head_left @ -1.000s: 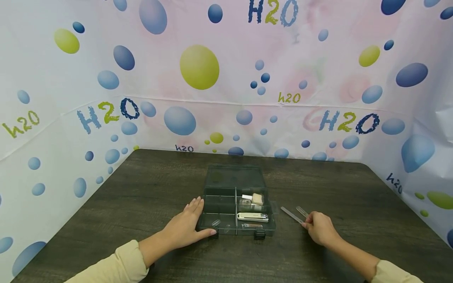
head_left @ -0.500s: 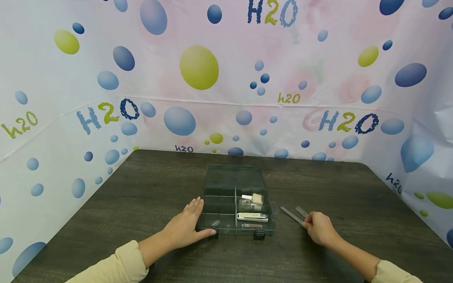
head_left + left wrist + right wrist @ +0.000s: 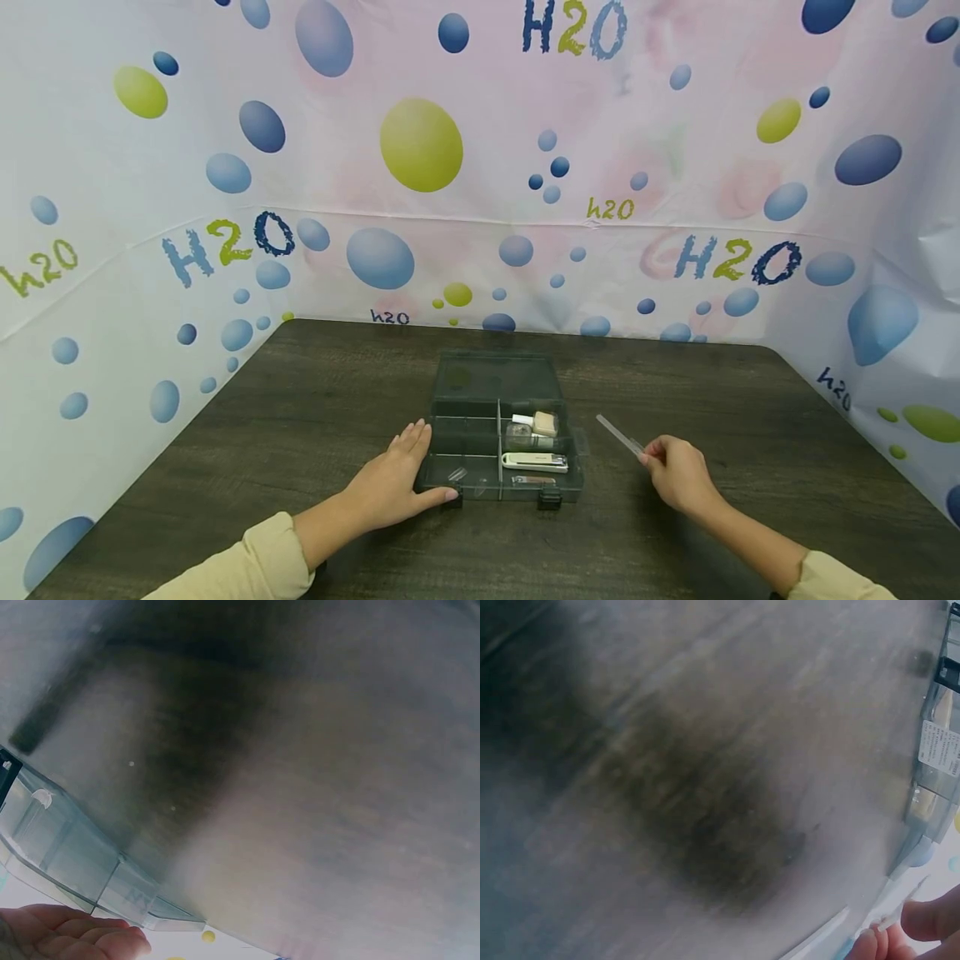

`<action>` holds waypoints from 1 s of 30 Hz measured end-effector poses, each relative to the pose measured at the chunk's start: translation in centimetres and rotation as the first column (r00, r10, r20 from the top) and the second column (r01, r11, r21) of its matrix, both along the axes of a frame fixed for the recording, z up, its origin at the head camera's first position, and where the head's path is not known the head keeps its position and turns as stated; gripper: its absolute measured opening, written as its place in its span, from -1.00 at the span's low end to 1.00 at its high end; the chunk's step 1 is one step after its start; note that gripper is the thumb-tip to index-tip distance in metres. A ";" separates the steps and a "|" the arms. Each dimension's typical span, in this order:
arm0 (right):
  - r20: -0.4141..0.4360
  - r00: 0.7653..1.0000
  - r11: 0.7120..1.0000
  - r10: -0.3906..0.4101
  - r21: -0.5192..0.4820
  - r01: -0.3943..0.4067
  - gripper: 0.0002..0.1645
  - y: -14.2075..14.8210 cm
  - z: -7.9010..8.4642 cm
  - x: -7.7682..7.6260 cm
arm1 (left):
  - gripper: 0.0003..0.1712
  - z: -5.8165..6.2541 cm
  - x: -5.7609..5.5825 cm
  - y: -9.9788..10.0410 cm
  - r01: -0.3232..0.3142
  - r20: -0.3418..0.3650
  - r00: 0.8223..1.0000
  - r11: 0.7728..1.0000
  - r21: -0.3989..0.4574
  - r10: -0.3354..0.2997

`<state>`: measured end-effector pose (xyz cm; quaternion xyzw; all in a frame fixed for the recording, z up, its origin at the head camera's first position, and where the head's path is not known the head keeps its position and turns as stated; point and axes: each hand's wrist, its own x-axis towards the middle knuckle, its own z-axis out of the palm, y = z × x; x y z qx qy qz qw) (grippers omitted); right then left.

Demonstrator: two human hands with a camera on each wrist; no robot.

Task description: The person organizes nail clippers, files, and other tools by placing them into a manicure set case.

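A dark translucent compartment box [image 3: 462, 458] stands with its lid [image 3: 497, 379] raised. My left hand [image 3: 386, 483] lies with extended fingers along its left side, thumb at the front left latch. In the right compartments are nail polish bottles [image 3: 545, 423], a white nail clipper [image 3: 535, 462] and a smaller metallic tool. Right of the box, my right hand [image 3: 678, 475] pinches a clear thin piece [image 3: 636, 447] between thumb and fingers. A pale, slim strip like a nail file [image 3: 617, 431] extends from there toward the box. Whether the two pieces touch is unclear.
Small clear bits [image 3: 457, 473] lie in the front left compartment. The dark wooden table [image 3: 337, 358] extends all around the box. A printed sheet [image 3: 480, 167] with bubbles walls off the back and sides.
My right hand has shifted slightly up. The clear piece, earlier apart beside the pale strip, now lines up with the strip's near end. My left hand and the box stay put.
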<state>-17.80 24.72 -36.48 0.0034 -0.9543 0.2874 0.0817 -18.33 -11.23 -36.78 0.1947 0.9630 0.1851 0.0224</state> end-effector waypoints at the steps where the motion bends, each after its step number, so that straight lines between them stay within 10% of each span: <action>1: -0.012 1.000 1.000 0.000 -0.001 0.000 -0.89 0.0 0.0 -0.1 | 0.11 0.0 0.0 0.0 0.001 0.001 1.000 1.000 0.001 -0.001; 16: -0.219 0.971 0.996 0.093 0.007 -0.094 -0.94 -0.6 1.3 -1.4 | 0.10 0.0 0.1 0.0 0.003 -0.012 1.000 1.000 0.001 -0.003; 30: -0.186 0.964 0.979 0.188 -0.038 -0.199 -0.92 -4.2 2.6 -2.8 | 0.10 0.0 0.0 -0.1 0.010 -0.013 1.000 1.000 -0.005 -0.011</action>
